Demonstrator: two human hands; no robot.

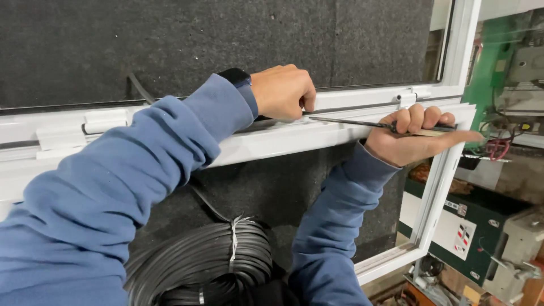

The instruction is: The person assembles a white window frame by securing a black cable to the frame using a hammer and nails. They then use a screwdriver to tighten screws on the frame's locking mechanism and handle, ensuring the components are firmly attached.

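Pressing our left hand (pixel 283 90) fingers-curled onto the white frame (pixel 340 133) at centre, seemingly to steady it, we grip one thin dark tool (pixel 351 122) in our right hand (pixel 411 136), fingers closed, its tip lying along the frame's channel. One black cord coil (pixel 204 263) sits at lower centre.
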